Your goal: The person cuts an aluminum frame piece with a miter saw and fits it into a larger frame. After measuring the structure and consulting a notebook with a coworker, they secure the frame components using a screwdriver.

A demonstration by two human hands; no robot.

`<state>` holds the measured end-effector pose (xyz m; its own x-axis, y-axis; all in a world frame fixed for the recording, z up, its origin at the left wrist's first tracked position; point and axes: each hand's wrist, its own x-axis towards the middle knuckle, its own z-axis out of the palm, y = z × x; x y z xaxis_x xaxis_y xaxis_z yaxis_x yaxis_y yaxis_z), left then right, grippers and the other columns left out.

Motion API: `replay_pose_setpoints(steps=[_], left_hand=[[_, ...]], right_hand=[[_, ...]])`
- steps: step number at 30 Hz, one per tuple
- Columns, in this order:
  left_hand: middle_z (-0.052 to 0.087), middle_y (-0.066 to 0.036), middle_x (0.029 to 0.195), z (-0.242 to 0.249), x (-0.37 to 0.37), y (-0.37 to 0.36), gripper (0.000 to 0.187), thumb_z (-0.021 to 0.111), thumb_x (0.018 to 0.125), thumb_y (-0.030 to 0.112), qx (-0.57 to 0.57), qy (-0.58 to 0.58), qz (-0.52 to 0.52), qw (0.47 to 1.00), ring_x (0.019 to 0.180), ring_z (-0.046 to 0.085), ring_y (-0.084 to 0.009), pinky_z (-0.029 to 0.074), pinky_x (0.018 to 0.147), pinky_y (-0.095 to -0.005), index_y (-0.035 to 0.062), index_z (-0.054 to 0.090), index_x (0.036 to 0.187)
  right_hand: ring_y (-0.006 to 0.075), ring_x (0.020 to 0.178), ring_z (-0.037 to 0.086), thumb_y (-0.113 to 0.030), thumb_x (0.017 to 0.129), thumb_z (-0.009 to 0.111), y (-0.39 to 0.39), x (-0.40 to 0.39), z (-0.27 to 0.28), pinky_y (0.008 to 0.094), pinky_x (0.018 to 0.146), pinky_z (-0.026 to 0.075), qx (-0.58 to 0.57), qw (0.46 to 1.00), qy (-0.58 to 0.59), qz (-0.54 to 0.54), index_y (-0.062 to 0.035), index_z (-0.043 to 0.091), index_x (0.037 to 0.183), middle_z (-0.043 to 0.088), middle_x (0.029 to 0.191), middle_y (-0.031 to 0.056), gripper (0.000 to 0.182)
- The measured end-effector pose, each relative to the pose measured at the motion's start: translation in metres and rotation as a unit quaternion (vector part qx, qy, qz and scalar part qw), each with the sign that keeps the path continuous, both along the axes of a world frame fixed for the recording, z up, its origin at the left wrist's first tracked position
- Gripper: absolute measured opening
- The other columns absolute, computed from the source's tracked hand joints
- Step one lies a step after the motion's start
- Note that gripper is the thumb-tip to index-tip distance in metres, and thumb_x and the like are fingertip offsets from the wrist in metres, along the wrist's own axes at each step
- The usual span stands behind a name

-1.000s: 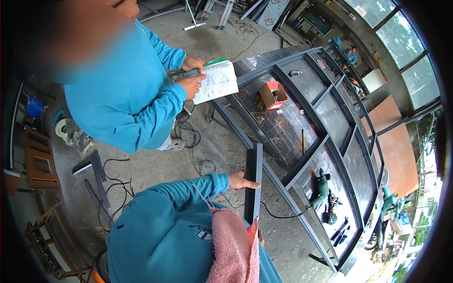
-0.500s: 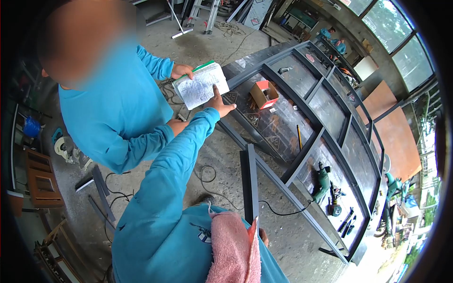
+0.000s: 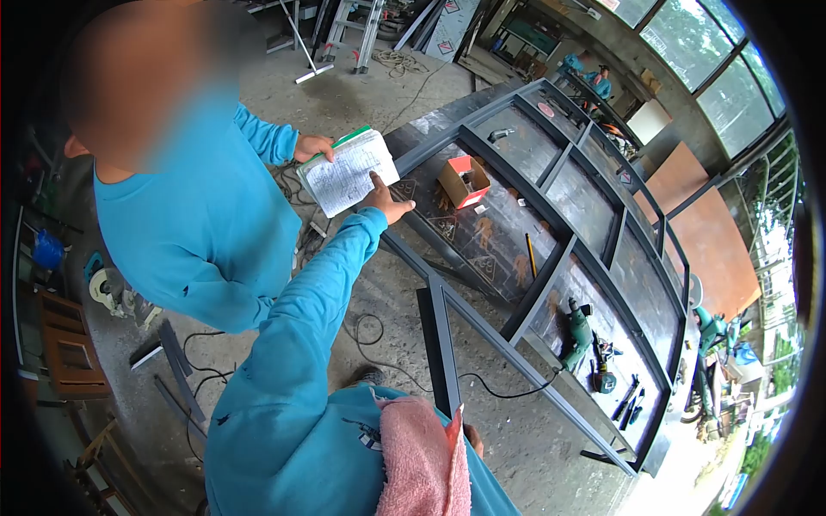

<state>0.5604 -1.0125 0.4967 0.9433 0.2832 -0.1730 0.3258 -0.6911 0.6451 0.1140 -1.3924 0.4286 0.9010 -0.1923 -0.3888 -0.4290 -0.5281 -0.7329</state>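
Observation:
My left hand [image 3: 384,200] reaches forward with the index finger stretched onto the written page of a notebook [image 3: 348,176] and the thumb held apart; it grips nothing. A co-worker in a blue shirt holds that notebook by its green-edged far side with one hand [image 3: 314,148]. My right hand [image 3: 473,440] shows only as a small patch beside the pink towel [image 3: 422,456] hanging over my front. Its fingers are hidden. Close to it, a dark metal bar [image 3: 439,353] stands tilted; whether the hand touches it I cannot see.
A large dark metal frame [image 3: 564,249] lies across the worktable on the right. On the table are a red open box [image 3: 465,181], a pencil [image 3: 531,255], a green power drill [image 3: 576,334] and a smaller cordless tool [image 3: 605,378]. A black cable [image 3: 508,395] crosses the floor.
The view has shifted, so the table and frame sit slightly further left. My left index finger stays on the notebook page. The co-worker's lower hand has gone out of sight behind my arm.

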Motion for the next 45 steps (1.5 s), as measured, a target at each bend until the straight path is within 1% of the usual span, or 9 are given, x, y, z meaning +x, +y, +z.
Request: replay_pose_setpoints(steps=[2,9,14,17,23,27,31,41,45], left_hand=[[0.043,-0.03,0.135,0.013,-0.007,0.012,0.126,0.075,0.07,0.048,-0.077,-0.013,0.033,0.996,0.122,0.048,-0.0386,0.038,0.104,-0.0369,-0.0108,-0.009,0.142],[0.049,-0.028,0.131,-0.02,-0.007,0.037,0.124,0.075,0.072,0.044,-0.061,-0.038,0.05,0.996,0.115,0.054,-0.0365,0.044,0.098,-0.0342,-0.0108,-0.012,0.141],[0.038,-0.031,0.138,-0.017,-0.017,0.033,0.126,0.074,0.07,0.051,-0.091,-0.006,0.023,0.996,0.126,0.044,-0.0385,0.035,0.105,-0.033,-0.0101,-0.01,0.142],[0.034,-0.031,0.141,-0.018,-0.007,0.01,0.122,0.072,0.071,0.051,0.009,-0.035,-0.016,0.999,0.128,0.041,-0.0407,0.033,0.108,-0.0383,-0.0017,-0.008,0.146],[0.044,-0.03,0.135,0.019,0.02,0.013,0.119,0.071,0.073,0.05,-0.044,0.057,0.003,0.997,0.122,0.048,-0.0388,0.038,0.104,-0.038,-0.0012,-0.007,0.146],[0.055,-0.028,0.123,0.011,0.023,0.01,0.118,0.073,0.073,0.045,-0.002,0.01,0.013,1.0,0.107,0.06,-0.0356,0.048,0.094,-0.0376,-0.0042,-0.006,0.145],[0.041,-0.033,0.135,0.006,0.019,0.006,0.121,0.073,0.072,0.047,-0.053,-0.008,0.014,0.998,0.124,0.047,-0.0392,0.036,0.105,-0.0352,-0.0063,-0.009,0.144],[0.047,-0.032,0.131,0.009,0.002,0.003,0.117,0.073,0.075,0.041,-0.071,-0.031,0.053,0.996,0.115,0.054,-0.0399,0.043,0.1,-0.037,-0.0058,-0.009,0.144],[0.038,-0.032,0.138,0.002,0.002,0.005,0.118,0.073,0.074,0.043,-0.095,-0.044,0.056,0.993,0.124,0.046,-0.0394,0.038,0.105,-0.0365,-0.0058,-0.009,0.144]], right_hand=[[0.0206,0.093,0.065,-0.02,0.076,0.072,0.001,0.001,0.002,0.0325,0.082,0.05,-0.002,1.0,0.002,0.005,-0.0003,0.059,0.115,0.068,0.099,0.0155,0.045],[0.0199,0.092,0.065,-0.018,0.078,0.069,0.005,0.009,0.013,0.0318,0.082,0.05,-0.001,1.0,0.017,0.012,-0.0002,0.059,0.114,0.068,0.099,0.0153,0.041],[0.0199,0.093,0.065,-0.018,0.078,0.069,0.004,0.01,0.013,0.0325,0.082,0.05,0.01,0.999,0.023,0.02,0.0004,0.058,0.115,0.068,0.1,0.0158,0.043],[0.0205,0.094,0.065,-0.019,0.078,0.069,0.003,0.013,0.008,0.033,0.083,0.05,-0.005,0.999,0.015,0.042,0.0006,0.058,0.116,0.068,0.1,0.0161,0.044],[0.0228,0.096,0.066,-0.022,0.079,0.069,0.0,0.012,0.002,0.0337,0.084,0.05,-0.018,0.998,0.035,0.048,0.0009,0.058,0.116,0.068,0.103,0.018,0.045],[0.0231,0.097,0.065,-0.022,0.079,0.069,0.008,0.011,0.015,0.0334,0.085,0.05,-0.033,0.997,0.059,0.047,0.0013,0.058,0.116,0.067,0.104,0.0181,0.045],[0.0237,0.096,0.066,-0.023,0.079,0.069,0.007,0.007,0.008,0.0337,0.084,0.05,-0.012,0.999,0.032,0.017,0.0019,0.058,0.115,0.067,0.103,0.0185,0.045],[0.0242,0.095,0.066,-0.025,0.077,0.071,0.007,0.009,0.014,0.0346,0.083,0.05,-0.017,0.999,0.027,0.028,-0.0002,0.059,0.115,0.068,0.101,0.0179,0.046],[0.0254,0.095,0.067,-0.024,0.077,0.07,-0.001,0.007,0.001,0.0348,0.082,0.051,-0.026,0.998,0.029,0.044,-0.0012,0.059,0.115,0.068,0.101,0.018,0.046]])
